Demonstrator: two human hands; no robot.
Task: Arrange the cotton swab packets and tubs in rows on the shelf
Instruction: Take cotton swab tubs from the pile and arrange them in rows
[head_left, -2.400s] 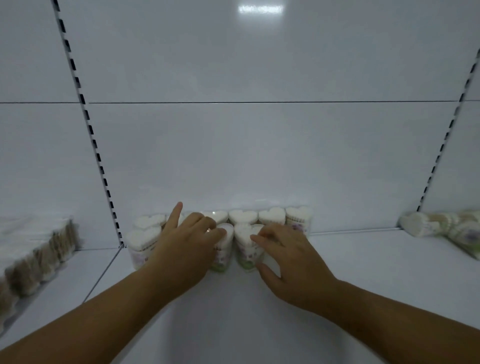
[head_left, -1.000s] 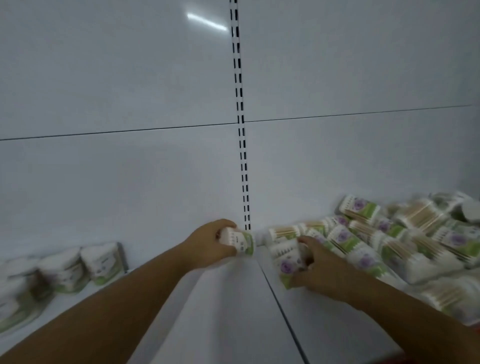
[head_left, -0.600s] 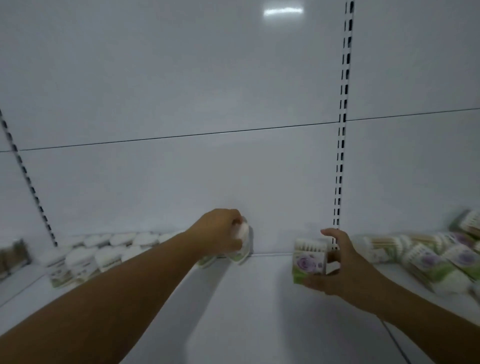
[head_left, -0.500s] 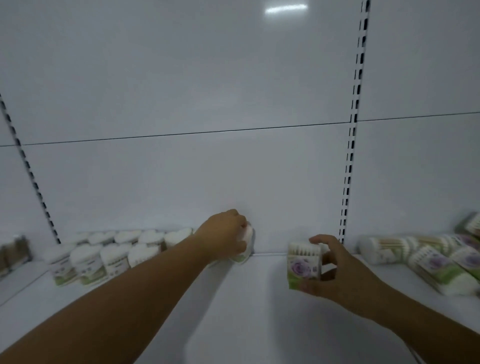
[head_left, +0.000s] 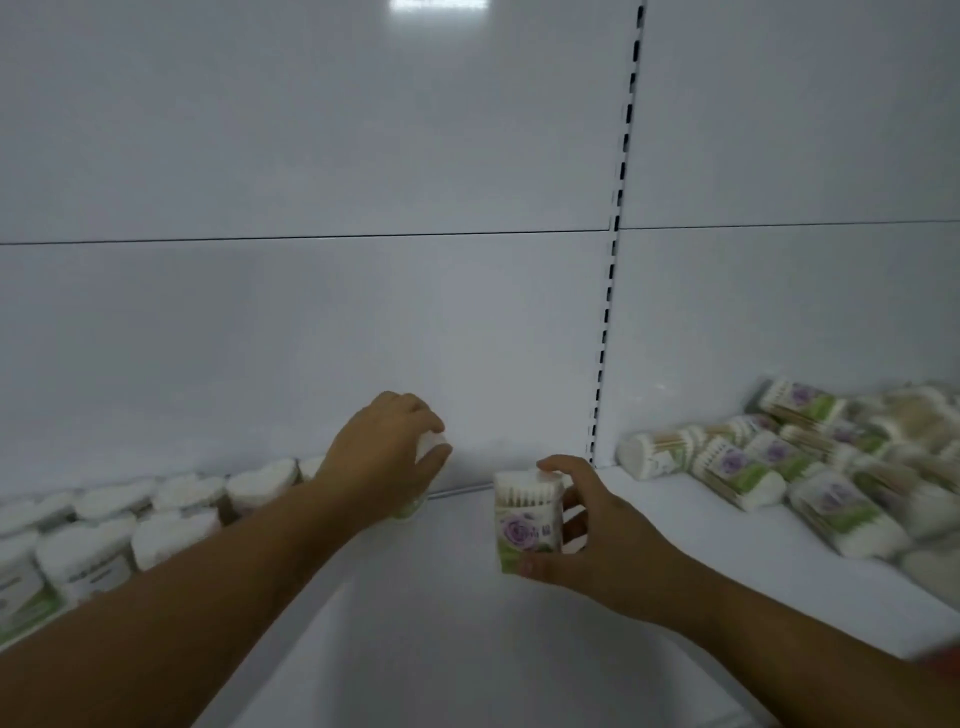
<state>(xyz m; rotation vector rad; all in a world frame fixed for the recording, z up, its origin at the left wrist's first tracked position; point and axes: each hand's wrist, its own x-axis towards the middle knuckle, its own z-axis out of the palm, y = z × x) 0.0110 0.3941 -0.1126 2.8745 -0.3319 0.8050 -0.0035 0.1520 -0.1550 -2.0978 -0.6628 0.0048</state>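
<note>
My left hand (head_left: 387, 457) grips a white-topped swab tub (head_left: 432, 446) against the back wall, at the right end of the rows of heart-shaped tubs (head_left: 171, 506). Most of that tub is hidden under my fingers. My right hand (head_left: 597, 540) holds a second tub (head_left: 525, 519) upright, with a purple flower label and green base, just above or on the white shelf (head_left: 467, 649); I cannot tell which.
A loose heap of swab packets and tubs (head_left: 810, 467) lies on the shelf to the right of the slotted upright (head_left: 608, 322). The white back panel (head_left: 311, 338) closes off the far side.
Both hands came from the heap on the right, each carrying a tub. The left has brought its tub to the end of the rows at the wall; the right tub has come lower and nearer.
</note>
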